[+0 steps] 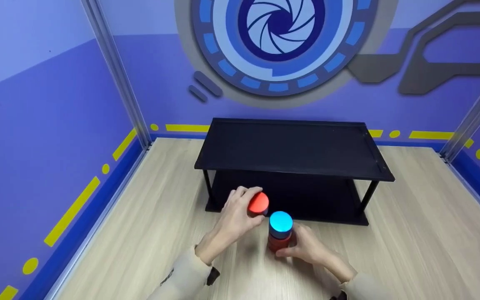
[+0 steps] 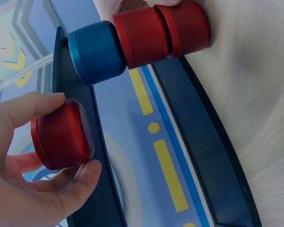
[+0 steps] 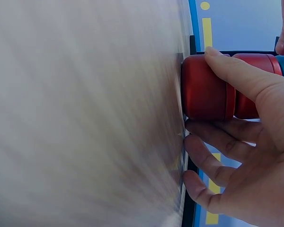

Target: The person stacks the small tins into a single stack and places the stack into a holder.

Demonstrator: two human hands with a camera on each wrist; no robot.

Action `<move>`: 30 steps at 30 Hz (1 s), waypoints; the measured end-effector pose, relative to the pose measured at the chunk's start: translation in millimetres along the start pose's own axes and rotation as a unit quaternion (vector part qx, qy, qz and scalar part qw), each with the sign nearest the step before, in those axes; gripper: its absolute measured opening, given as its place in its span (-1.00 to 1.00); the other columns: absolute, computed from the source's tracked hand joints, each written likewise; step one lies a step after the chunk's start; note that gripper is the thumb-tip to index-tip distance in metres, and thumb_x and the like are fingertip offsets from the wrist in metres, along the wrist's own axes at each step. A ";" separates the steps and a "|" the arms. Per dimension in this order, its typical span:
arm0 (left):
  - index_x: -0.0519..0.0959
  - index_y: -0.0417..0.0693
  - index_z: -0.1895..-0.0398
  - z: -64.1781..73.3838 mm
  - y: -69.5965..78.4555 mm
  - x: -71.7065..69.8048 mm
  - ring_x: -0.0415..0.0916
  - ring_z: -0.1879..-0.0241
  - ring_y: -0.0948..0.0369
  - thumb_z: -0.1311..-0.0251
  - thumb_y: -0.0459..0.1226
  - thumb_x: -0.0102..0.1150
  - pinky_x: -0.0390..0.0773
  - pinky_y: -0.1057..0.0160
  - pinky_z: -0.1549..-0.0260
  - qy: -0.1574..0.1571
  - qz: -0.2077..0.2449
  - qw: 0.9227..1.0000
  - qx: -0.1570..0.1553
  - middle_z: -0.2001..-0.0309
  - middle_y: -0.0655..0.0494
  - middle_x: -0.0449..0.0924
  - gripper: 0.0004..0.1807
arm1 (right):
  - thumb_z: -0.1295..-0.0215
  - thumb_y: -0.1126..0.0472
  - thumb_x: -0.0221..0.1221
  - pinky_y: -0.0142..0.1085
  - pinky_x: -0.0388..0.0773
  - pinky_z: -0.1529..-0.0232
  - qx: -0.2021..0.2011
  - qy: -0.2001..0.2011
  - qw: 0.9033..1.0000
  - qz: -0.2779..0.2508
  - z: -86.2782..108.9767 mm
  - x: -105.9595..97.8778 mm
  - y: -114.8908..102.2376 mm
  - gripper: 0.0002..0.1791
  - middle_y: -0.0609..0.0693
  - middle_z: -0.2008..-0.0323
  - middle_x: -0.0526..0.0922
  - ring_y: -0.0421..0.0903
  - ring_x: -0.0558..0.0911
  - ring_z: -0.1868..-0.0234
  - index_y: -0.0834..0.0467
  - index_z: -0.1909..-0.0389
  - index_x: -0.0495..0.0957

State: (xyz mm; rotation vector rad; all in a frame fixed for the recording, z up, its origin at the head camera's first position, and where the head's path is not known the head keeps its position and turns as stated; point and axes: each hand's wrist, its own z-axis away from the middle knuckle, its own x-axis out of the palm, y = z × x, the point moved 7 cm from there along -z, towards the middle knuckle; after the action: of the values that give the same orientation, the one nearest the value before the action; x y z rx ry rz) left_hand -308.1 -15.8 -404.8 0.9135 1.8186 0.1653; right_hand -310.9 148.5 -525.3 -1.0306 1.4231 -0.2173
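Observation:
A stack of round, lidded tins stands on the table, with a blue tin (image 1: 281, 222) on top of two red ones. The middle red tin (image 2: 144, 38) and the bottom red tin (image 2: 193, 28) show clearly in the left wrist view. My right hand (image 1: 308, 246) holds the bottom tin from the right, its thumb (image 3: 232, 68) on one side and fingers on the other. Another red tin (image 2: 66, 137) is in my left hand (image 1: 236, 214), gripped between thumb and fingers. It is held up off the table, left of the stack and apart from it.
Behind the hands stands a black two-level shelf (image 1: 294, 148) with thin posts; its lower board (image 1: 306, 198) lies close to the stack. Blue and purple panels (image 1: 56, 125) wall in the wooden table (image 1: 148, 233) at the back and sides.

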 end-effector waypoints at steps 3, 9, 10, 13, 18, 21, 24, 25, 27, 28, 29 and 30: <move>0.44 0.06 -0.08 -0.3 3.0 -0.2 0.35 0.20 0.17 0.29 -0.21 0.41 0.45 0.25 0.24 0.007 -0.002 1.000 0.010 0.15 0.10 0.46 -0.31 | 0.24 -0.03 0.40 -0.17 0.44 0.01 -0.002 0.003 1.000 0.004 0.3 -0.5 -0.1 -0.28 -0.10 0.12 0.58 -0.15 0.54 0.07 0.11 -0.02 0.41; 0.43 0.08 -0.08 -0.3 8.1 2.7 0.35 0.19 0.19 0.27 -0.18 0.40 0.43 0.27 0.23 -0.003 -0.001 1.000 0.009 0.15 0.13 0.45 -0.32 | 0.23 -0.02 0.40 -0.16 0.43 -0.01 -0.002 0.001 1.000 -0.002 0.2 -0.8 -0.3 -0.26 -0.11 0.09 0.57 -0.15 0.53 0.04 0.10 -0.06 0.39; 0.43 0.09 -0.09 -0.2 9.0 3.4 0.34 0.19 0.19 0.26 -0.17 0.40 0.43 0.28 0.23 -0.006 0.001 1.000 0.009 0.15 0.13 0.45 -0.32 | 0.23 -0.02 0.40 -0.17 0.43 -0.01 -0.001 0.000 1.000 -0.003 0.2 -0.9 -0.5 -0.26 -0.11 0.09 0.57 -0.15 0.53 0.04 0.10 -0.06 0.39; 0.43 0.09 -0.09 0.0 12.3 5.0 0.34 0.20 0.21 0.24 -0.14 0.39 0.42 0.29 0.23 -0.010 0.009 1.000 0.013 0.16 0.14 0.45 -0.33 | 0.22 0.00 0.40 -0.18 0.44 0.00 -0.004 -0.002 1.000 -0.004 0.1 -1.0 -1.3 -0.27 -0.10 0.09 0.57 -0.16 0.54 0.05 0.11 -0.05 0.39; 0.42 0.09 -0.10 -0.4 17.3 7.4 0.33 0.20 0.23 0.23 -0.12 0.38 0.43 0.32 0.25 -0.016 0.018 1.000 0.018 0.18 0.16 0.44 -0.32 | 0.21 0.03 0.40 -0.20 0.44 0.00 -0.001 -0.005 1.000 -0.006 0.0 -1.3 -1.6 -0.29 -0.12 0.10 0.57 -0.19 0.54 0.06 0.10 -0.05 0.39; 0.42 0.11 -0.11 -0.7 19.4 10.0 0.32 0.19 0.24 0.22 -0.10 0.38 0.44 0.34 0.26 -0.023 0.021 0.999 0.014 0.17 0.17 0.43 -0.32 | 0.22 0.02 0.41 -0.21 0.44 0.00 -0.011 0.000 1.000 -0.001 0.0 -1.5 -2.3 -0.29 -0.13 0.10 0.58 -0.19 0.54 0.06 0.10 -0.04 0.39; 0.41 0.12 -0.11 -1.0 21.7 13.0 0.30 0.19 0.25 0.22 -0.08 0.37 0.43 0.36 0.27 -0.029 0.025 0.999 0.013 0.18 0.19 0.42 -0.32 | 0.22 0.02 0.41 -0.22 0.45 0.02 -0.026 0.007 1.000 0.002 0.0 -2.0 -3.6 -0.29 -0.13 0.11 0.58 -0.19 0.55 0.07 0.10 -0.04 0.40; 0.41 0.12 -0.11 -1.0 22.7 14.0 0.30 0.19 0.26 0.22 -0.08 0.38 0.42 0.36 0.28 -0.030 0.027 0.999 0.014 0.18 0.19 0.42 -0.32 | 0.23 0.02 0.41 -0.22 0.45 0.02 -0.028 0.009 1.000 0.003 0.0 -2.1 -3.9 -0.29 -0.13 0.11 0.58 -0.19 0.54 0.07 0.10 -0.04 0.40; 0.42 0.12 -0.11 -1.1 24.4 15.9 0.30 0.19 0.26 0.22 -0.08 0.38 0.42 0.36 0.30 -0.032 0.031 0.999 0.017 0.19 0.19 0.42 -0.31 | 0.23 0.03 0.42 -0.24 0.45 0.02 -0.028 0.009 1.000 0.001 0.1 -2.3 -4.2 -0.29 -0.15 0.11 0.58 -0.21 0.54 0.07 0.09 -0.03 0.41; 0.41 0.12 -0.11 -1.2 25.2 16.8 0.30 0.20 0.26 0.22 -0.08 0.38 0.41 0.36 0.31 -0.034 0.032 0.999 0.018 0.19 0.19 0.41 -0.31 | 0.23 0.04 0.42 -0.25 0.45 0.02 -0.028 0.009 1.000 0.000 0.1 -2.2 -4.3 -0.30 -0.16 0.11 0.58 -0.22 0.54 0.07 0.08 -0.03 0.40; 0.42 0.11 -0.11 -1.4 25.9 17.9 0.30 0.20 0.26 0.22 -0.08 0.38 0.41 0.37 0.31 -0.035 0.034 0.999 0.020 0.19 0.19 0.41 -0.31 | 0.23 0.03 0.41 -0.26 0.45 0.02 -0.028 0.008 1.000 0.001 0.3 -2.3 -4.5 -0.30 -0.16 0.11 0.58 -0.23 0.54 0.08 0.07 -0.03 0.40; 0.41 0.11 -0.11 -1.4 26.6 18.7 0.30 0.20 0.26 0.22 -0.07 0.38 0.41 0.37 0.30 -0.035 0.035 0.999 0.022 0.20 0.19 0.41 -0.31 | 0.23 0.04 0.41 -0.27 0.45 0.03 -0.027 0.006 1.000 0.000 0.5 -2.2 -4.6 -0.31 -0.18 0.11 0.57 -0.23 0.53 0.08 0.06 -0.03 0.40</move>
State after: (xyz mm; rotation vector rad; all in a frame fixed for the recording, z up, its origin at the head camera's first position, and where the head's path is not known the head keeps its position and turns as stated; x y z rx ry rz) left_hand -298.8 15.4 -404.6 1.0015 1.7325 0.1358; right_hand -308.9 147.6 -520.7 -1.0753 1.4470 -0.1855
